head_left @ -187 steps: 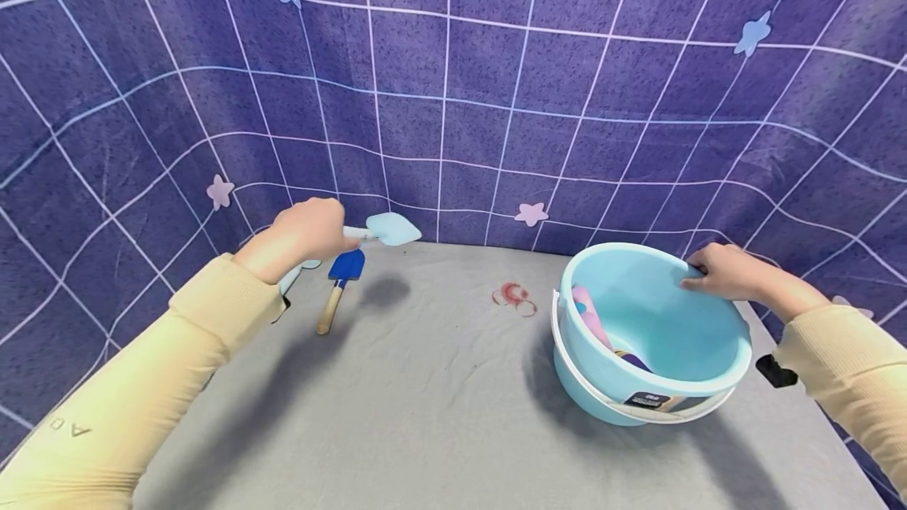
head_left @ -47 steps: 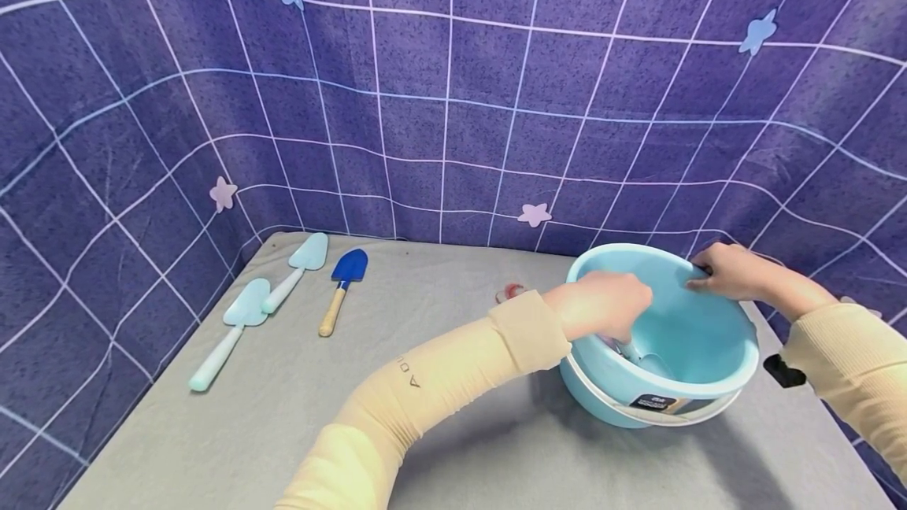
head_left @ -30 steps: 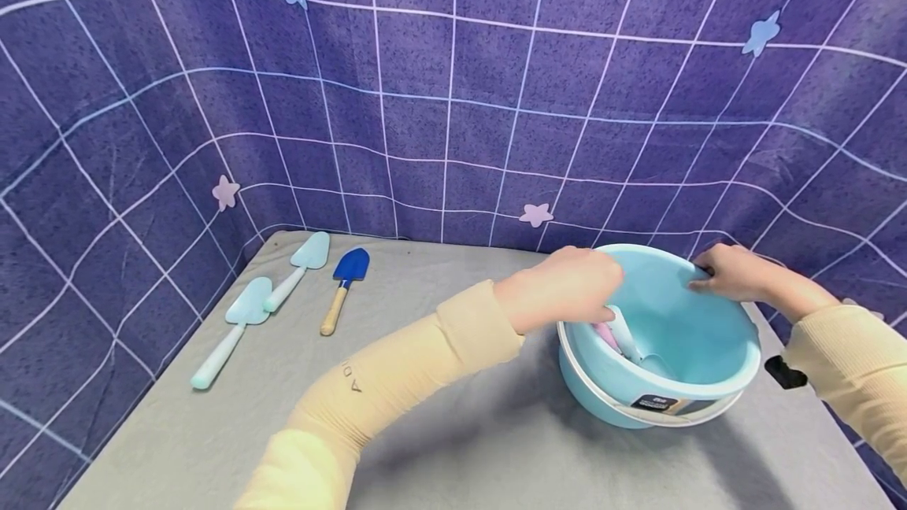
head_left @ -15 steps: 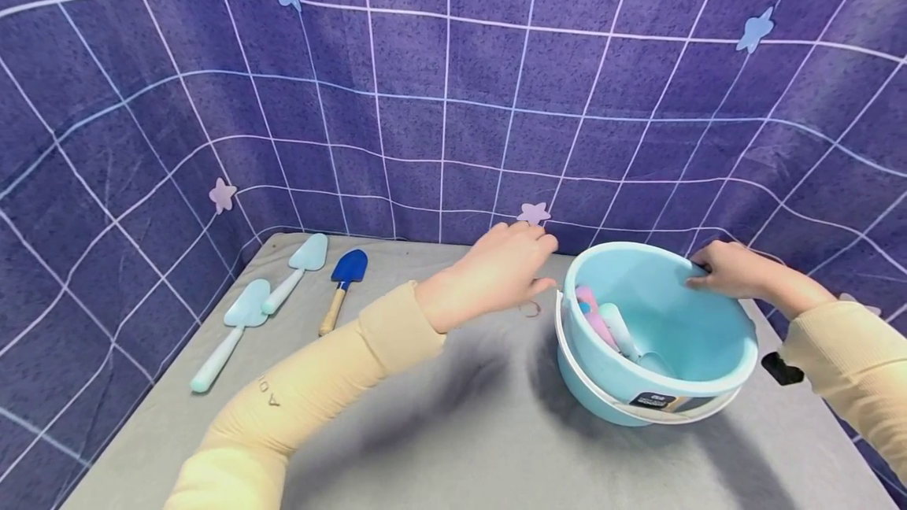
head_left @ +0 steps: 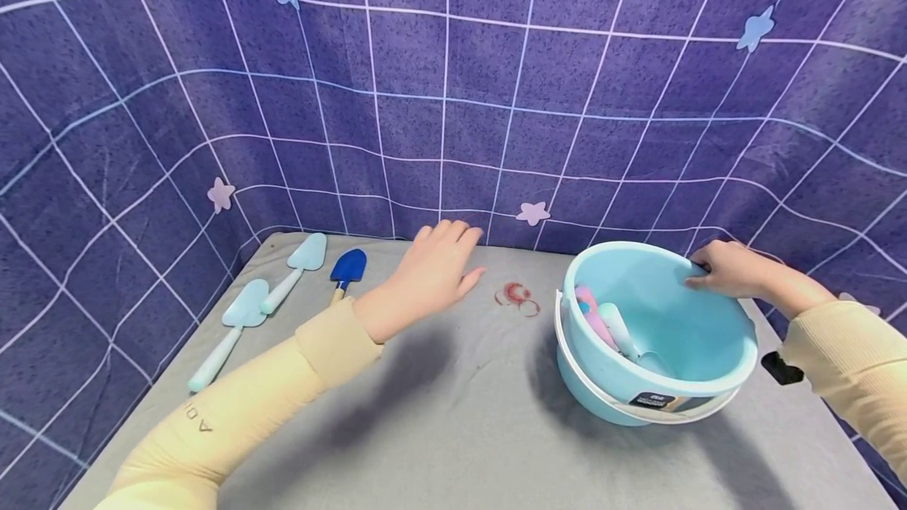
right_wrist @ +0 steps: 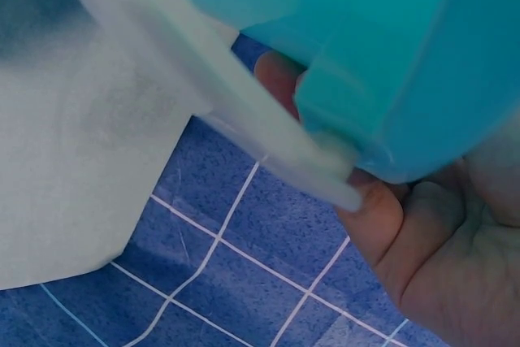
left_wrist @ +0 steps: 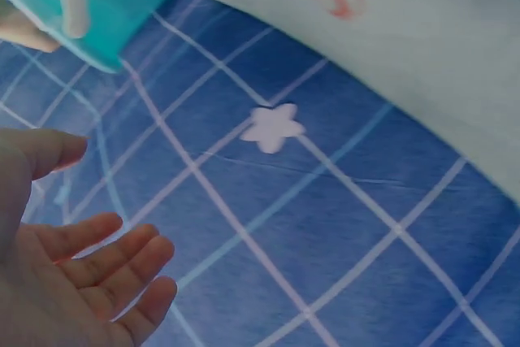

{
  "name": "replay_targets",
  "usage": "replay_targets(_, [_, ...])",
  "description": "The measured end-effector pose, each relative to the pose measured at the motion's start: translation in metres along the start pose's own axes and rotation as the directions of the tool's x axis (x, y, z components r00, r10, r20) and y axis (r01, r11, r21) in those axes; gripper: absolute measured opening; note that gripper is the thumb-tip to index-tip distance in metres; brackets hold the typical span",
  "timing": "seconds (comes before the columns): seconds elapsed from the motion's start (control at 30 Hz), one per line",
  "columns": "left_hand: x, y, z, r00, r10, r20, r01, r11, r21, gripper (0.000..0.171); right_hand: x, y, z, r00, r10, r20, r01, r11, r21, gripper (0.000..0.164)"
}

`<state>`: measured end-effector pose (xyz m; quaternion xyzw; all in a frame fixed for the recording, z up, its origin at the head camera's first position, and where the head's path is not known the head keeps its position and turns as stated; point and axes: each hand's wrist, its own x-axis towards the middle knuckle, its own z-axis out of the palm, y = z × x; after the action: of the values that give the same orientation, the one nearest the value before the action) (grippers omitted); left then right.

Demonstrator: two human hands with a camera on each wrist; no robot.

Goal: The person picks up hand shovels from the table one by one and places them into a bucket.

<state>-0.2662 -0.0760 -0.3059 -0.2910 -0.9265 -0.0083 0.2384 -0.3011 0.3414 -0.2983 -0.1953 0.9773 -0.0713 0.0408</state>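
Note:
My left hand (head_left: 425,274) hangs above the table with its fingers loosely extended; the left wrist view shows its palm holding nothing. Closest to it lies a small blue trowel (head_left: 349,266), its wooden handle partly hidden by my forearm. Two pale blue trowels, one farther back (head_left: 308,252) and one nearer me (head_left: 246,303), rest on the left. At the right, my right hand (head_left: 730,270) grips the rim of a light blue bucket (head_left: 687,321), which stands tilted. Inside, a pale blue trowel (head_left: 618,329) leans beside a pink object (head_left: 598,321) of unclear kind.
A grey cloth covers the table (head_left: 453,431), with a red ring-shaped stain (head_left: 517,295) near the middle. Behind it rises a purple grid-patterned curtain (head_left: 482,140). The bucket's white handle (head_left: 567,349) hangs down along its outer side.
Earlier my left hand held a pale blue trowel over the table. It carried it right into the bucket, let go, and has moved back left. My right hand stays on the rim.

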Motion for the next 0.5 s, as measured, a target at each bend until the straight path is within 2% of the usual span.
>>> replay_targets(0.2, [-0.022, -0.022, 0.021, 0.995, -0.08, 0.058, 0.08, 0.997, 0.007, 0.051, 0.0, 0.0, -0.001, 1.0, 0.002, 0.0, -0.002, 1.0, -0.001, 0.037])
replay_targets(0.33, [-0.038, -0.038, 0.035, 0.984, -0.133, 0.117, 0.129, 0.991, 0.046, 0.053, 0.0, 0.0, 0.0, 1.0, 0.009, 0.004, -0.009, 1.0, 0.005, 0.037])
replay_targets(0.5, [-0.056, -0.057, 0.051, 0.973, -0.192, 0.125, 0.186, 0.981, 0.06, 0.055, -0.001, 0.0, 0.0, 1.0, 0.008, 0.004, -0.009, 1.0, 0.009, 0.036])
